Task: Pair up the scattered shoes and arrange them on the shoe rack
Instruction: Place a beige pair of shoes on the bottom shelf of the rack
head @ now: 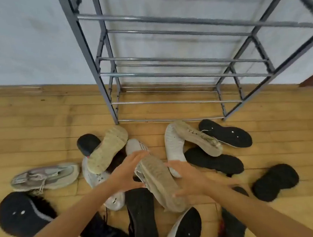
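Fingers (136, 157) of both hands spread, flanking upturned beige sneaker (160, 183) with ribbed rubber sole, blurred.

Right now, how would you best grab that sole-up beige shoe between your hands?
The beige shoe lies sole-up across other shoes, so I'd pinch its narrow waist from both sides, left hand and right hand already flanking it with open fingers.

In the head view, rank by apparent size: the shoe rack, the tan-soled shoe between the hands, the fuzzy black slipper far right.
1. shoe rack
2. tan-soled shoe, though nearness enlarges it
3. fuzzy black slipper
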Demonstrator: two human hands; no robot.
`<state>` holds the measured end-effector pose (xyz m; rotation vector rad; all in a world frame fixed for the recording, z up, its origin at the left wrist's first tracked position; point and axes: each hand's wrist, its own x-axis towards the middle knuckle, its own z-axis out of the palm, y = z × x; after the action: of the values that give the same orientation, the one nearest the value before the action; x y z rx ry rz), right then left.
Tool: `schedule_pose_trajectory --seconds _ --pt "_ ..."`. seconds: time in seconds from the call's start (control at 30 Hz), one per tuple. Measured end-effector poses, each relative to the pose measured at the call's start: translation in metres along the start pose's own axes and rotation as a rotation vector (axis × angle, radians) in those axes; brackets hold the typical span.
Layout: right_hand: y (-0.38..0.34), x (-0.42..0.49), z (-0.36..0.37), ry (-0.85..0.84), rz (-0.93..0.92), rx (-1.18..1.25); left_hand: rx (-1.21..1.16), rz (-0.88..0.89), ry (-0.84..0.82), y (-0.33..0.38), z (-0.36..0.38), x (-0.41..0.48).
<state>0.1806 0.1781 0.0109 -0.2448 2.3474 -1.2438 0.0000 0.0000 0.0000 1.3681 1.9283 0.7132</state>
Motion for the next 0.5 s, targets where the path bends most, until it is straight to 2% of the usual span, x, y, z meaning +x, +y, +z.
schedule_pose_trajectory --seconds 0.03,0.07,0.1,0.13,0.17,0.2,0.23,0.27,0.33,0.37,0.43,0.5 --pt "0.036 0.018 0.015 -0.109 -0.379 0.137 0.020 0.040 0.020 -0.012 0.010 0.006" --pt "0.070 0.029 0.027 -0.275 -0.487 0.224 0.067 0.071 0.057 -0.028 0.021 0.013" --pt "0.091 0.035 0.042 -0.230 -0.325 0.213 0.118 0.094 0.086 -0.044 0.031 0.020" --pt "0.085 0.030 0.044 0.077 -0.095 -0.064 0.175 0.127 0.123 -0.056 0.037 0.024" --pt "0.079 0.044 0.056 0.119 0.131 -0.343 0.207 0.147 0.142 -0.069 0.044 0.026" --pt "0.078 0.040 0.073 0.263 0.389 -0.549 0.218 0.149 0.155 -0.077 0.049 0.025" --pt "0.073 0.042 0.082 0.336 0.486 -0.551 0.225 0.153 0.175 -0.084 0.052 0.023" --pt "0.059 0.041 0.085 0.333 0.543 -0.516 0.245 0.157 0.188 -0.087 0.053 0.020" --pt "0.055 0.052 0.090 0.478 0.516 -0.437 0.240 0.137 0.194 -0.085 0.053 0.014" --pt "0.055 0.054 0.087 0.572 0.544 -0.318 0.232 0.119 0.185 -0.080 0.053 0.010" --pt "0.043 0.046 0.069 0.791 0.571 0.132 0.221 0.094 0.129 -0.068 0.049 0.003" --pt "0.030 0.028 0.036 0.875 0.555 0.487 0.147 0.085 0.082 -0.053 0.041 -0.002"
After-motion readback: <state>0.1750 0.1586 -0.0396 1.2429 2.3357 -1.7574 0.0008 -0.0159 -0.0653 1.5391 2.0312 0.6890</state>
